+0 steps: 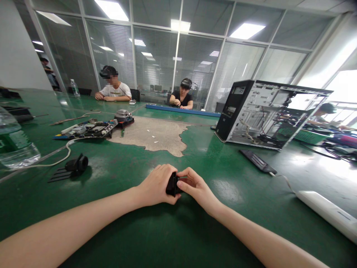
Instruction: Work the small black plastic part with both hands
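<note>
The left hand (158, 184) clasps the black part (171, 186), long axis near upright; the right hand (197, 186) pinches its facing side (grip partly hidden).

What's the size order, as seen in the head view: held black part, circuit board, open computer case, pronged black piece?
1. Open computer case
2. Circuit board
3. Pronged black piece
4. Held black part, partly hidden, so ranked by what shows
</note>
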Demonstrator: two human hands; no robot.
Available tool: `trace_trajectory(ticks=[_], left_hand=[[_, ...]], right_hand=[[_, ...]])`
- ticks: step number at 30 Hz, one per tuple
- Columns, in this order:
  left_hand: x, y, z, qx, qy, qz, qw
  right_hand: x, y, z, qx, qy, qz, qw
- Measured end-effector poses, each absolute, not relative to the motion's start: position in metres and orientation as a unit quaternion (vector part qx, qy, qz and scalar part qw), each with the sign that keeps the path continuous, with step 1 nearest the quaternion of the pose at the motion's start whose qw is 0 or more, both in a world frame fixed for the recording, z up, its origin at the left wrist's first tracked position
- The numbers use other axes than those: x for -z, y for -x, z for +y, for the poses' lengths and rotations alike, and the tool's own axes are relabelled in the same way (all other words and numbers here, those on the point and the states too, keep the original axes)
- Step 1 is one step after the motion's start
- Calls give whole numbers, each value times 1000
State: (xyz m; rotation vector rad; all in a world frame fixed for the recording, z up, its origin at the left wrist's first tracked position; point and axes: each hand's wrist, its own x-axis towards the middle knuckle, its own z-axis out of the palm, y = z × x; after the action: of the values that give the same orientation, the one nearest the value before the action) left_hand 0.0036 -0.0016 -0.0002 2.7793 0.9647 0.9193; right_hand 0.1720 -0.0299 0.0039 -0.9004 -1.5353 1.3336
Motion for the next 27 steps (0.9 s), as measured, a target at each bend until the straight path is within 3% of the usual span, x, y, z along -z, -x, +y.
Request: trace_trajectory(ticks=[27], left_hand=[[-3, -2, -2, -294, -908, 297, 34]], right_hand=[[0, -171, -27, -536, 378, -617, 434]])
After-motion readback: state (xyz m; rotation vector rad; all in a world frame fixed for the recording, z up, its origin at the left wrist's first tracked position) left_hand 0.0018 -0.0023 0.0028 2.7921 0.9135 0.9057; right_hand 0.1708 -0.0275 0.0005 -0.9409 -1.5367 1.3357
